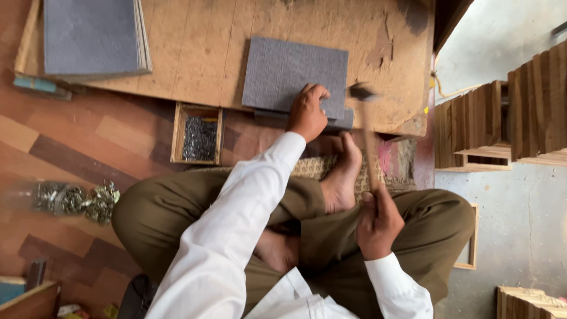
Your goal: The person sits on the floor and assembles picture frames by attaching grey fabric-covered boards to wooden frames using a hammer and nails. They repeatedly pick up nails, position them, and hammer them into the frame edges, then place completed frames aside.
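You sit cross-legged on the floor in front of a low wooden board [201, 53]. Your left hand [307, 112] rests on the near edge of a grey cloth-covered panel [289, 74] that lies flat on the board. Its fingers are curled and pressed close together at the panel's edge; you cannot tell if they pinch anything small there.

Your right hand [379, 224] is wrapped tight around the wooden handle of a hammer [367, 127]. The hammer's dark head is blurred and sits just beside the right edge of the panel, near your left hand.

Your bare foot [342, 174] lies between the two hands, on a woven mat [313, 166].

A small wooden box of dark nails [199, 137] sits on the floor just beside the board, left of your left hand. A stack of grey panels [91, 35] lies on the far left of the board, well apart from your hands. A clear bag of small metal bits [74, 199] lies on the floor by your knee. Stacked wooden frames [502, 118] stand off to the right.
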